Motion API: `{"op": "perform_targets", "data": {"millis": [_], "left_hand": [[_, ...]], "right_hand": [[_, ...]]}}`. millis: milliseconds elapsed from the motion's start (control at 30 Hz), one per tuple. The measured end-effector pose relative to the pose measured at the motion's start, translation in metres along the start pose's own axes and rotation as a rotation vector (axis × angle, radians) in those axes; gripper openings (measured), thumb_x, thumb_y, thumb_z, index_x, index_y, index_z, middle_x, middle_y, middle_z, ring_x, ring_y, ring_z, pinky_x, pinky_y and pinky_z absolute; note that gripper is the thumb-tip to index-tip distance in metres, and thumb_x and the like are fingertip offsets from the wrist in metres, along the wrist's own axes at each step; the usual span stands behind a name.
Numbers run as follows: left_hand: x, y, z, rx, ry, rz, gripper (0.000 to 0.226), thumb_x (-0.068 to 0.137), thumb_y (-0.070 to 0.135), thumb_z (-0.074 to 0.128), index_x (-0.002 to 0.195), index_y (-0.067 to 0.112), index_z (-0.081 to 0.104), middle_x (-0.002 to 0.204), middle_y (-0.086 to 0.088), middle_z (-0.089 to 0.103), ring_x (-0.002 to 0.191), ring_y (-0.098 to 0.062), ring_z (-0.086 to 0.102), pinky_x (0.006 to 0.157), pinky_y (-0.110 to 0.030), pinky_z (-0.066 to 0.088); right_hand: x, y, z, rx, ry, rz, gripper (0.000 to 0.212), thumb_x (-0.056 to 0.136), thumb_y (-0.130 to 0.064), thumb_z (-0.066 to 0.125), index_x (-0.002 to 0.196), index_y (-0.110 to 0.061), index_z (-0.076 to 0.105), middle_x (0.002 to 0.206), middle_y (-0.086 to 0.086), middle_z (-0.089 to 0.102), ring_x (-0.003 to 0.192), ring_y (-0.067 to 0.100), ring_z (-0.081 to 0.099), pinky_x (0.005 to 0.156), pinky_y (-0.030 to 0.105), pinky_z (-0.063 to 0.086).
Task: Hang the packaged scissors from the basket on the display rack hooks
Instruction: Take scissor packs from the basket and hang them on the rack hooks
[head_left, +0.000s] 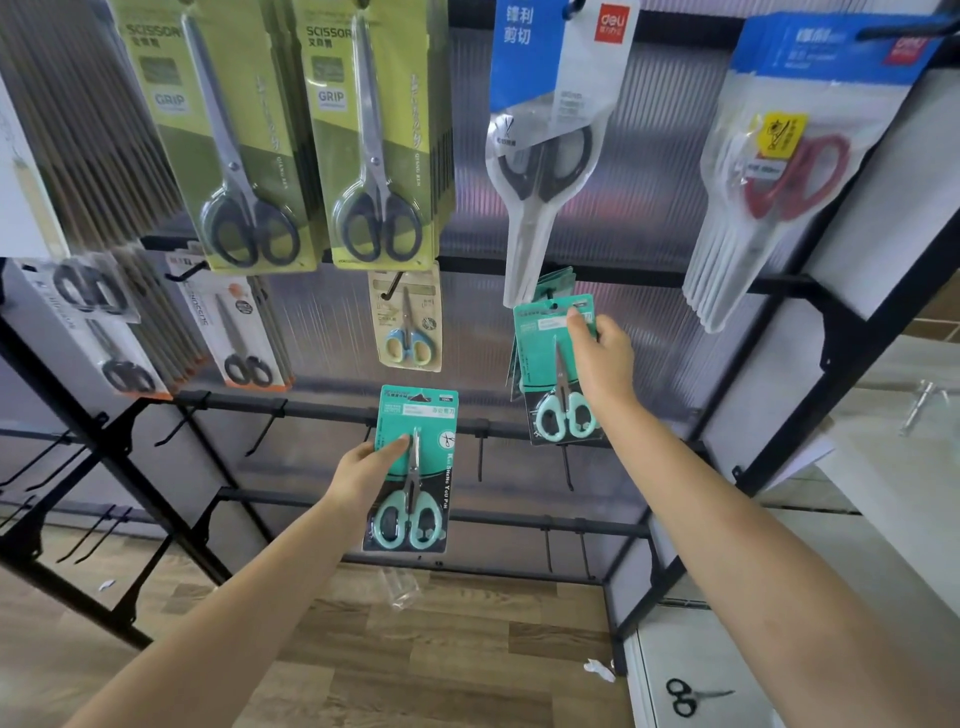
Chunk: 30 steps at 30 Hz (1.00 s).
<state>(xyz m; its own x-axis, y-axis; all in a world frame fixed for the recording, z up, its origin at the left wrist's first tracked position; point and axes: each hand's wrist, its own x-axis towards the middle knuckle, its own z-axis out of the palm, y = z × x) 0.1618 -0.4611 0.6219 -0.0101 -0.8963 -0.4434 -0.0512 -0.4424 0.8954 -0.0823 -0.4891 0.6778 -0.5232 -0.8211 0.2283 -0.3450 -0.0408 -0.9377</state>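
Note:
My left hand (366, 470) grips a teal card pack of mint-handled scissors (413, 470) by its left edge and holds it upright in front of the lower rail of the black display rack (322, 408). My right hand (597, 358) pinches the top right of a second, matching teal pack (545, 374), which sits in front of a few more teal packs at a hook on the middle rail. The hook there is hidden behind the packs. The basket is out of view.
Green carded scissors (244, 140) and white-and-blue bagged scissors (545, 156) hang on the top row. A yellow pack (408, 322) and orange-edged packs (244, 338) hang on the middle row. Bare hooks (569, 467) jut from the lower rails. Loose black scissors (685, 696) lie at the bottom right.

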Motion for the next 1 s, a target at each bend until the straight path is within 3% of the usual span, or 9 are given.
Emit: {"op": "perform_targets", "data": {"millis": [167,267,467,600,667,833,1000], "left_hand": [[0.001,-0.002,0.0,0.006,0.025,-0.013,0.027,0.091,0.03,0.059,0.109,0.011,0.054,0.103,-0.015,0.067,0.094,-0.035,0.065,0.09,-0.047,0.051],[0.003,-0.004,-0.001,0.004,0.033,-0.031,0.024,0.09,0.03,0.06,0.105,0.012,0.055,0.102,-0.015,0.067,0.092,-0.035,0.066,0.089,-0.047,0.052],[0.005,-0.005,-0.005,-0.013,0.039,-0.039,0.015,0.091,0.029,0.059,0.094,0.015,0.055,0.091,-0.01,0.067,0.083,-0.031,0.066,0.082,-0.042,0.053],[0.004,-0.006,-0.005,-0.006,0.036,-0.042,0.015,0.091,0.03,0.059,0.094,0.016,0.055,0.09,-0.01,0.067,0.078,-0.029,0.066,0.071,-0.037,0.053],[0.005,-0.007,-0.006,0.0,0.041,-0.046,0.02,0.091,0.031,0.059,0.101,0.014,0.055,0.094,-0.011,0.067,0.081,-0.031,0.066,0.075,-0.039,0.053],[0.006,-0.006,-0.002,0.022,0.047,-0.051,0.027,0.09,0.032,0.059,0.108,0.012,0.054,0.099,-0.013,0.067,0.09,-0.034,0.066,0.088,-0.045,0.052],[0.008,-0.006,-0.001,0.012,0.06,-0.052,0.023,0.09,0.031,0.06,0.103,0.013,0.054,0.096,-0.012,0.066,0.089,-0.033,0.066,0.086,-0.044,0.052]], "right_hand": [[0.002,0.0,0.002,0.027,0.014,-0.016,0.035,0.097,-0.035,0.048,0.068,-0.016,0.038,0.07,-0.006,0.055,0.066,0.007,0.057,0.052,0.019,0.039],[-0.001,0.004,0.002,0.08,0.016,-0.034,0.036,0.096,-0.035,0.05,0.068,-0.016,0.035,0.074,-0.006,0.057,0.068,0.005,0.057,0.048,0.011,0.04],[0.003,-0.002,0.006,0.106,0.059,-0.053,0.036,0.094,-0.033,0.055,0.065,-0.017,0.039,0.066,-0.008,0.05,0.054,-0.006,0.05,0.045,0.006,0.035],[0.008,0.005,0.007,0.099,0.045,-0.007,0.033,0.093,-0.036,0.054,0.069,-0.017,0.043,0.075,-0.003,0.059,0.07,0.01,0.061,0.053,0.016,0.046],[0.012,0.005,0.009,0.069,0.026,0.013,0.032,0.094,-0.037,0.053,0.072,-0.016,0.043,0.074,-0.004,0.058,0.067,0.006,0.06,0.049,0.013,0.044],[0.029,0.002,0.014,-0.038,-0.004,0.019,0.034,0.096,-0.042,0.046,0.089,-0.008,0.047,0.073,-0.005,0.05,0.068,0.013,0.052,0.053,0.02,0.04],[0.045,-0.003,0.019,-0.105,-0.018,0.06,0.055,0.094,-0.05,0.044,0.116,-0.001,0.052,0.097,0.006,0.059,0.089,0.024,0.059,0.061,0.026,0.043]]}}
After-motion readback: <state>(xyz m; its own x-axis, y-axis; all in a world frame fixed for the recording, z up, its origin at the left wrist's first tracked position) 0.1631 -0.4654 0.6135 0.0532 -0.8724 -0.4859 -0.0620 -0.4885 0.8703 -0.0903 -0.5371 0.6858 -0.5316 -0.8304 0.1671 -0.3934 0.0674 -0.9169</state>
